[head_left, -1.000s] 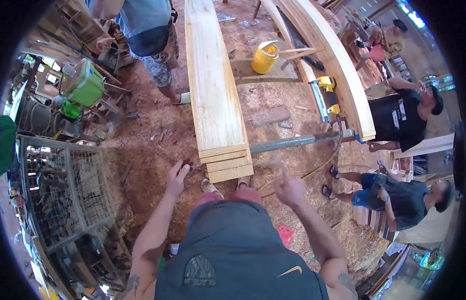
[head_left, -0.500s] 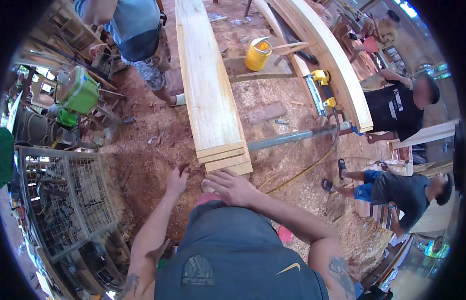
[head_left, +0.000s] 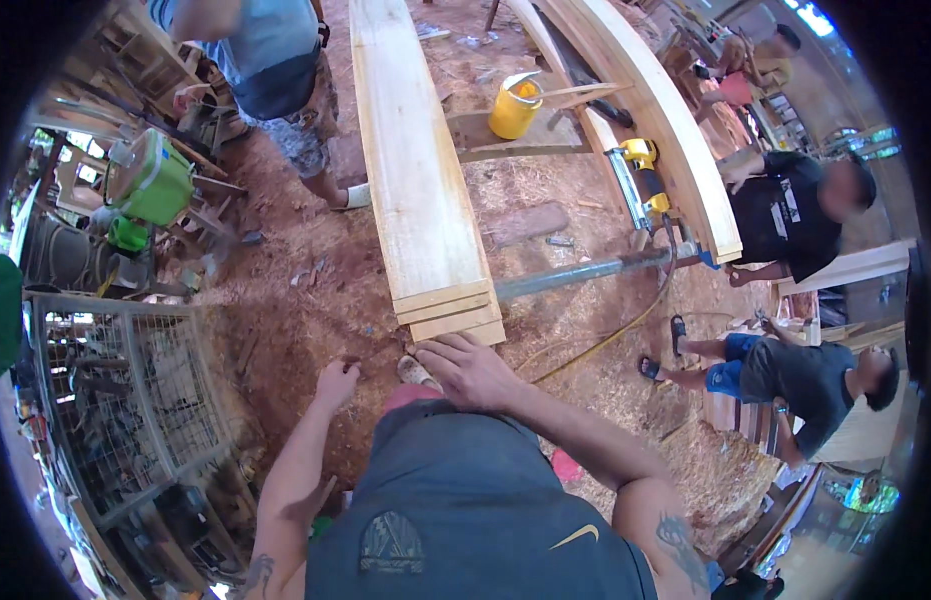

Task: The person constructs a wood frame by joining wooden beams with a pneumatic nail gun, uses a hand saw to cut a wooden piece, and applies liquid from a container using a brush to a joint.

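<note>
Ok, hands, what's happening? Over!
Left bare hand curled, apart from long pale wooden boards. Right bare hand at their near end, contact unclear. Grey metal pipe to right.

Shirt [head_left: 465,480]: dark grey-blue.
Emblem [head_left: 392,543]: arched dark print, shirt's left half.
Tick mark [head_left: 575,537]: curved, yellow, shirt's right half.
Shorts [head_left: 410,396]: pinkish red, just beyond shirt's hem.
Tattoos [head_left: 677,540]: one per upper arm, flanking shirt.
Left hand [head_left: 334,383], right hand [head_left: 470,370]: bare.
</note>
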A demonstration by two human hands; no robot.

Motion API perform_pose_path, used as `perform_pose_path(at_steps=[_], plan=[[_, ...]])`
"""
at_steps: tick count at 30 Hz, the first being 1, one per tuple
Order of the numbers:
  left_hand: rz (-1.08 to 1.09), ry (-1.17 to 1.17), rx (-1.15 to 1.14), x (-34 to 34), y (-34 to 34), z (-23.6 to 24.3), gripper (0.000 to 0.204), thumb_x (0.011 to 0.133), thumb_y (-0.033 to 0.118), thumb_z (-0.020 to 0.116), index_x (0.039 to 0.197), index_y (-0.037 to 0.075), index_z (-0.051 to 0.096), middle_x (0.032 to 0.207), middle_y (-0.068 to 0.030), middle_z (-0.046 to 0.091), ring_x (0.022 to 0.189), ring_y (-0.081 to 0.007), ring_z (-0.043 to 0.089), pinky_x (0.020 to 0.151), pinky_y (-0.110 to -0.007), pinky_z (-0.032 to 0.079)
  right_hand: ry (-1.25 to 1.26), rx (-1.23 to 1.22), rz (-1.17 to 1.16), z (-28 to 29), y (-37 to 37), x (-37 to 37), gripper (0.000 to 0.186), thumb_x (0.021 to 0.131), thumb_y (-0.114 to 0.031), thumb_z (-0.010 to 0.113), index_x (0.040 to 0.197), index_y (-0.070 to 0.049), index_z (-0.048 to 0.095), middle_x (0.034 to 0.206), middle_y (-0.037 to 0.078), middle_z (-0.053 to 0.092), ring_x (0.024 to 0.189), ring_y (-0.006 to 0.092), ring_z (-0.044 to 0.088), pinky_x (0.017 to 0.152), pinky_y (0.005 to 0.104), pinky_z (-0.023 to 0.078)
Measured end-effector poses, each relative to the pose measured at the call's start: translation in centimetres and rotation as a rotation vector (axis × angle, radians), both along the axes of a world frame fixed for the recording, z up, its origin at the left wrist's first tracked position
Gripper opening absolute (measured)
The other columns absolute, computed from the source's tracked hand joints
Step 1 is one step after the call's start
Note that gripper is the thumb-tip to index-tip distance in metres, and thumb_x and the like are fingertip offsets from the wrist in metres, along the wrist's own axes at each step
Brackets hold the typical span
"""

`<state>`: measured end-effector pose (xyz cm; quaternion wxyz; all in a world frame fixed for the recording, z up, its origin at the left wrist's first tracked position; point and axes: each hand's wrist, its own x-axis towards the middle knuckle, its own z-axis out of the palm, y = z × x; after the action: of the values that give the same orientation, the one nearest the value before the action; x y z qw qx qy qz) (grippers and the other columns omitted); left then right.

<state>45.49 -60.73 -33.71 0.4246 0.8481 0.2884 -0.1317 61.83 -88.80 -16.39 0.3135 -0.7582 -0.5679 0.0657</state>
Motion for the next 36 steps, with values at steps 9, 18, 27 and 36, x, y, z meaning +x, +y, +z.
perform_pose_path(at_steps=[9, 18, 27, 36], plan=[[0.069, 0.179, 0.100, -3.3, 3.0, -2.2, 0.048, 0.089, 0.043, 0.061, 0.117, 0.004, 0.066, 0.112, -0.0202, 0.069, 0.110, -0.0343, 0.064, 0.094, -0.042, 0.049, -0.129, -0.137, -0.495, 2.3, -9.9, 0.9, 0.035, 0.076, -0.013, 0.067, 0.110, -0.002, 0.061, 0.111, 0.016, 0.062, 0.109, 0.0366, 0.057, 0.097, 0.0469, 0.045], [-0.054, 0.194, 0.103, -1.9, 2.0, -3.0, 0.038, 0.091, 0.036, 0.064, 0.101, 0.000, 0.068, 0.088, -0.0145, 0.072, 0.077, -0.0231, 0.069, 0.066, -0.035, 0.052, -0.020, 0.144, 0.176, -1.0, 2.7, -1.3, 0.044, 0.074, -0.015, 0.069, 0.115, -0.001, 0.062, 0.123, 0.016, 0.059, 0.116, 0.0366, 0.054, 0.099, 0.0478, 0.045], [0.171, 0.207, -0.018, -8.8, 2.4, -3.2, 0.041, 0.088, 0.041, 0.061, 0.105, 0.005, 0.070, 0.099, -0.0184, 0.071, 0.098, -0.0337, 0.067, 0.087, -0.041, 0.051, -0.206, -0.251, -0.684, 1.6, -10.4, 2.0, 0.042, 0.077, -0.005, 0.067, 0.118, 0.001, 0.061, 0.120, 0.020, 0.061, 0.113, 0.0373, 0.058, 0.096, 0.0453, 0.049], [0.042, 0.356, -0.022, -7.4, 3.7, -8.4, 0.037, 0.089, 0.037, 0.062, 0.102, 0.003, 0.070, 0.097, -0.0183, 0.071, 0.096, -0.0303, 0.068, 0.084, -0.040, 0.052, 0.044, 0.102, 0.018, 0.5, 0.0, -0.3, 0.041, 0.078, -0.014, 0.071, 0.117, -0.004, 0.062, 0.120, 0.014, 0.063, 0.116, 0.0342, 0.057, 0.100, 0.0432, 0.046]])
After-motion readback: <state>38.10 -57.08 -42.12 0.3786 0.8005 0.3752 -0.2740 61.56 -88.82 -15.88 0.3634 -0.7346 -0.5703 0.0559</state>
